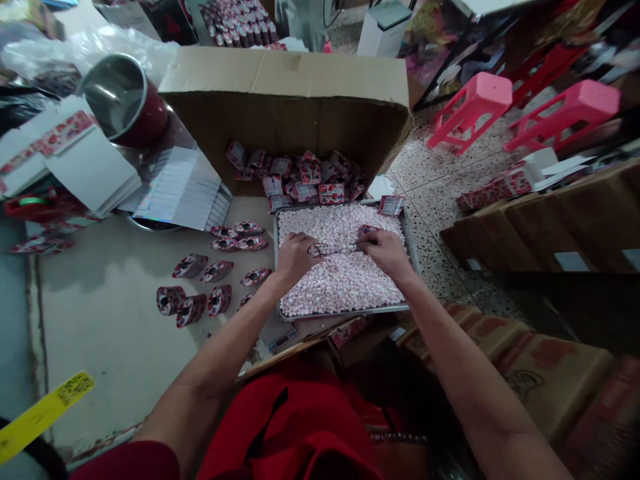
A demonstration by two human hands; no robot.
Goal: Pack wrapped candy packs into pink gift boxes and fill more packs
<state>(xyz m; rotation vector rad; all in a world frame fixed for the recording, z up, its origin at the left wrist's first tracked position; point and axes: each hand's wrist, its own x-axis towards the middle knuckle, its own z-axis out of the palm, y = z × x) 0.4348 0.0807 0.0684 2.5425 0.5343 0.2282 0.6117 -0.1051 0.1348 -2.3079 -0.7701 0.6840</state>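
A metal tray (411,240) heaped with small pink and white candies (340,280) lies on the table in front of me. Over the middle of the heap, my left hand (295,257) and my right hand (383,252) each pinch one end of a small red and white packet (334,249) lying across the candies. Both hands have their fingers curled closed on it. Several folded red patterned small boxes (215,280) stand on the table just left of the tray. An open cardboard box (285,100) lying on its side behind the tray holds a pile of red packets (300,177).
Stacks of flat white carton blanks (95,170) and a steel pot (123,100) sit at the left rear. Pink plastic stools (473,107) stand on the floor at right, beside brown cardboard boxes (560,220). A yellow strip (45,413) lies at the lower left.
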